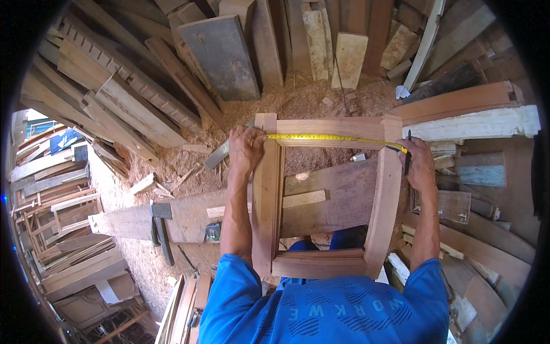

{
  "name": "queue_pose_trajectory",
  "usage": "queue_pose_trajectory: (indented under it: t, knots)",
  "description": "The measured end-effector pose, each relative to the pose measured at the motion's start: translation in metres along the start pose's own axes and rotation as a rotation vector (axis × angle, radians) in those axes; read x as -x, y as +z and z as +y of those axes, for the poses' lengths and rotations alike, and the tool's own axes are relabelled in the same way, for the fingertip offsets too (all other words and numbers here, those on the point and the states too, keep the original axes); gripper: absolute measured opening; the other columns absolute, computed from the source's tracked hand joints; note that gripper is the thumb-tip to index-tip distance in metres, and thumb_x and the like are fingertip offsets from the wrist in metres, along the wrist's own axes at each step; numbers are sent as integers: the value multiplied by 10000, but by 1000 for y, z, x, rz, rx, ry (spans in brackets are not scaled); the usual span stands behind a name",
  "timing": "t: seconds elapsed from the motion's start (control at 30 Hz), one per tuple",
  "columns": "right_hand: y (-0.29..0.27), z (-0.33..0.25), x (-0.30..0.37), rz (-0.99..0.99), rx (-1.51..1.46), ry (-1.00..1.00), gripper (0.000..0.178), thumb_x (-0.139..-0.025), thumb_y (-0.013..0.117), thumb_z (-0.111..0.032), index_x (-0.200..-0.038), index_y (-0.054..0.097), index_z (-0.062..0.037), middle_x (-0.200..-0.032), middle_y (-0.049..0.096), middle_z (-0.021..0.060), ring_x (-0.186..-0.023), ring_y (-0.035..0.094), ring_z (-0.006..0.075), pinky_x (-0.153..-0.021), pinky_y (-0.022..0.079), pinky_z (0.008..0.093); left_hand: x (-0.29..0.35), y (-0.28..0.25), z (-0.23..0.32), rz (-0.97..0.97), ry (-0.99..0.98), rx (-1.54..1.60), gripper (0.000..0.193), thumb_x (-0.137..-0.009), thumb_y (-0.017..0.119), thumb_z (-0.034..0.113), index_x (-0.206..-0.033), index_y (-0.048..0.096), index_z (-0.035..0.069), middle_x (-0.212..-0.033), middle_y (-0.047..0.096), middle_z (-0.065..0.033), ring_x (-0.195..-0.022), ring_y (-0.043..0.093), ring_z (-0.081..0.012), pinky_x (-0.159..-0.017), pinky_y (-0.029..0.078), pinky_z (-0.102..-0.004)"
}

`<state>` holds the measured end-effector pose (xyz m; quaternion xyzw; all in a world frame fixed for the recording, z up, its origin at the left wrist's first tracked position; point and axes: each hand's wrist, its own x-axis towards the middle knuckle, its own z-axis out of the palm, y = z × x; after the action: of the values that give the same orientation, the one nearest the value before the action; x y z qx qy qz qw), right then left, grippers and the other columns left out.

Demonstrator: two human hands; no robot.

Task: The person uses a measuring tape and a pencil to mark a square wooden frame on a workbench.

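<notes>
A rectangular wooden frame (268,189) rests on a wide plank in front of me. A yellow tape measure (326,137) stretches across the frame's far rail. My left hand (245,149) pins the tape's end at the far left corner. My right hand (417,163) holds the tape against the far right corner, with a dark pencil (408,152) sticking up between its fingers.
A hammer (160,226) lies on the plank (120,221) to my left, with a small dark tool (213,231) close to my forearm. Stacked boards lean all around, and sawdust (298,97) covers the ground. A white plank (475,123) lies at the right.
</notes>
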<state>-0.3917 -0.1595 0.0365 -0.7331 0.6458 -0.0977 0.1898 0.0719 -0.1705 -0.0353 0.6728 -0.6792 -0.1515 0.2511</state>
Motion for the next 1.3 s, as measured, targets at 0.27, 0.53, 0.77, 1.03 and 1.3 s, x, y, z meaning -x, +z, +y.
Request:
queue_pose_trajectory:
  t: [0.27, 0.53, 0.77, 1.03, 1.3]
  knots:
    - [-1, 0, -1, 5, 19, -10, 345, -858, 704, -71, -1202, 735, -77, -1183, 676, 174, -1149, 584, 387, -1006, 481, 465, -2, -1, 0, 42, 49, 39, 90, -817, 786, 108, -890, 735, 109, -891, 698, -100, -916, 619, -323, -885, 446, -457]
    - [10, 6, -4, 33, 36, 4, 329, -872, 696, -98, -1198, 740, -91, -1222, 670, 170, -1160, 575, 389, -1018, 480, 479, 3, 8, -16, 39, 108, 33, 115, -801, 780, 84, -897, 720, 105, -950, 702, -122, -960, 626, -352, -903, 460, -474]
    - [7, 6, 1, 38, 89, 8, 333, -900, 704, -138, -1230, 734, -100, -1260, 649, 180, -1168, 562, 384, -1009, 485, 473, -3, 9, -12, 8, 52, 31, 109, -817, 781, 94, -904, 714, 86, -926, 695, -125, -949, 628, -362, -912, 463, -465]
    - [8, 5, 1, 26, 64, 19, 359, -895, 713, -145, -1251, 735, -112, -1242, 659, 149, -1161, 563, 363, -999, 480, 474, -4, 5, -11, -3, 72, 23, 115, -815, 786, 100, -899, 710, 83, -913, 684, -134, -942, 626, -374, -911, 464, -483]
    - [8, 3, 1, 48, 86, 6, 324, -913, 668, -130, -1227, 748, -113, -1238, 662, 143, -1161, 564, 369, -975, 492, 480, -2, 5, -8, 2, 32, 22, 111, -815, 787, 94, -899, 715, 77, -907, 683, -133, -945, 627, -368, -931, 463, -497]
